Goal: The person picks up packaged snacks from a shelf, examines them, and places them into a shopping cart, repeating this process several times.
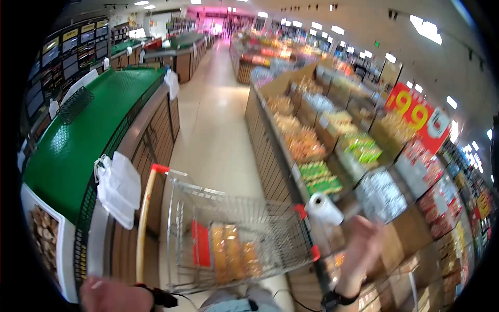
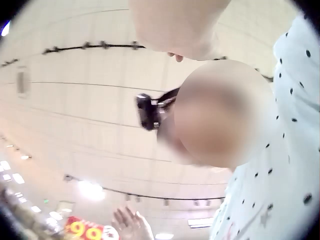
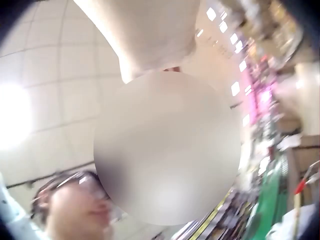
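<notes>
My left hand (image 1: 112, 295), blurred at the lower left of the head view, is near the lower end of the shopping cart's yellow handle (image 1: 147, 221). Nothing shows in it. My right hand (image 1: 358, 244) is raised over the display on the right, beside a white roll of plastic bags (image 1: 323, 208). Its fingers are loosely spread and empty in the left wrist view, where that hand (image 2: 131, 225) appears low down. Between my hands stands the wire shopping cart (image 1: 280, 208). Long golden-brown packaged items (image 1: 227, 252) lie inside it, next to a red panel (image 1: 200, 243).
A green-topped counter (image 1: 104, 109) runs along the left, with white plastic bags (image 1: 118, 190) hanging from its edge. Bins of packaged food (image 1: 304, 143) line the right, under a red price sign (image 1: 416, 117). A pale floor aisle (image 1: 213, 109) stretches ahead between them.
</notes>
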Motion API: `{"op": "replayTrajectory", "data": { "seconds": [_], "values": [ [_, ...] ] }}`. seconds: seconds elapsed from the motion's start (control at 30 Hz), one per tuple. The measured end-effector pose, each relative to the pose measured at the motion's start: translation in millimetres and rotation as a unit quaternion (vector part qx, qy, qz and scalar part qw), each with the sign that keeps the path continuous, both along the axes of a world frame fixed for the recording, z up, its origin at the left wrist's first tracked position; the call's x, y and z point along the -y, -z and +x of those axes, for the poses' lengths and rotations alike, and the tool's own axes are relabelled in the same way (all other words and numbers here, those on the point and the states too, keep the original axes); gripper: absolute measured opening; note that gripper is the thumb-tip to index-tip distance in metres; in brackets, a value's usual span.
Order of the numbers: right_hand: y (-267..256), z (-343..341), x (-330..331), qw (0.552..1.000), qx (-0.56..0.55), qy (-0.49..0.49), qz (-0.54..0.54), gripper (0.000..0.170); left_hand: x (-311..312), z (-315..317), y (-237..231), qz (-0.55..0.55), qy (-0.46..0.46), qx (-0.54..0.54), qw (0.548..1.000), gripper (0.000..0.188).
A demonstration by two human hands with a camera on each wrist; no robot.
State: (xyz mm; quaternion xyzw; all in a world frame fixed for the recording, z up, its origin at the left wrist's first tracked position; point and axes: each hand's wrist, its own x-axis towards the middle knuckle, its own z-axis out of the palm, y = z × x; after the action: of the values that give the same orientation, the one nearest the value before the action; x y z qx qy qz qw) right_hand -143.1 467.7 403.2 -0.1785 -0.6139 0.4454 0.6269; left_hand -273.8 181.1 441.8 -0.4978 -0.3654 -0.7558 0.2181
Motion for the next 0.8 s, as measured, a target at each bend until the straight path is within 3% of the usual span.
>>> {"op": "replayTrajectory", "data": {
  "seconds": [0.03,0.07,0.13,0.17,0.2,0.23,0.27,0.33,0.37,0.4,0.43,0.47,0.53,0.63,0.67,0.7,0.73,0.8],
  "values": [
    [69,-4,-30,0.981,0.003,-0.139,-0.132,0.031,-9,-9,27,-0.068,-0.095,0.064,0.991,0.024],
    [138,-8,-61,0.930,0.011,-0.242,-0.276,0.027,-15,-16,56,-0.156,-0.157,0.136,0.966,0.025],
    [235,10,-75,0.909,0.224,-0.163,-0.310,0.024,-18,-27,126,-0.364,-0.198,0.266,0.871,0.026],
    [274,17,-73,0.887,0.262,-0.157,-0.347,0.020,5,-33,167,-0.520,-0.070,0.299,0.797,0.034],
    [314,24,-78,0.849,0.287,-0.188,-0.401,0.018,5,-34,177,-0.661,-0.046,0.214,0.718,0.034],
    [317,23,-71,0.797,0.330,-0.211,-0.460,0.018,3,-36,184,-0.780,-0.018,0.119,0.614,0.034],
    [338,19,-71,0.767,0.379,-0.206,-0.476,0.019,4,-36,195,-0.810,-0.005,0.158,0.565,0.035],
    [399,10,-73,0.780,0.440,-0.234,-0.379,0.022,1,-37,215,-0.855,0.015,0.238,0.461,0.036],
    [423,-3,-78,0.770,0.483,-0.248,-0.335,0.023,-9,-39,216,-0.807,-0.047,0.234,0.541,0.032],
    [440,-16,-79,0.759,0.521,-0.263,-0.288,0.025,-19,-45,220,-0.794,-0.061,0.227,0.561,0.032],
    [434,-39,-81,0.705,0.612,-0.274,-0.230,0.024,-29,-52,225,-0.779,-0.076,0.220,0.582,0.032],
    [425,-59,-83,0.691,0.637,-0.293,-0.175,0.024,-39,-57,227,-0.764,-0.092,0.212,0.602,0.031],
    [448,-89,-94,0.631,0.686,-0.316,-0.175,0.027,-63,-66,229,-0.808,-0.078,0.253,0.526,0.030],
    [491,-119,-111,0.498,0.809,-0.308,-0.059,0.025,-96,-74,246,-0.875,-0.062,0.239,0.417,0.031],
    [504,-130,-118,0.505,0.808,-0.295,-0.076,0.026,-92,-69,269,-0.863,-0.051,0.229,0.447,0.031],
    [511,-141,-122,0.511,0.807,-0.283,-0.092,0.026,-90,-60,291,-0.882,-0.069,0.170,0.434,0.027],
    [507,-153,-125,0.514,0.806,-0.271,-0.109,0.027,-116,-63,275,-0.906,-0.037,0.219,0.361,0.032],
    [489,-182,-132,0.547,0.726,-0.235,-0.344,0.033,-127,-51,290,-0.832,-0.010,0.304,0.464,0.035]
  ]
}}
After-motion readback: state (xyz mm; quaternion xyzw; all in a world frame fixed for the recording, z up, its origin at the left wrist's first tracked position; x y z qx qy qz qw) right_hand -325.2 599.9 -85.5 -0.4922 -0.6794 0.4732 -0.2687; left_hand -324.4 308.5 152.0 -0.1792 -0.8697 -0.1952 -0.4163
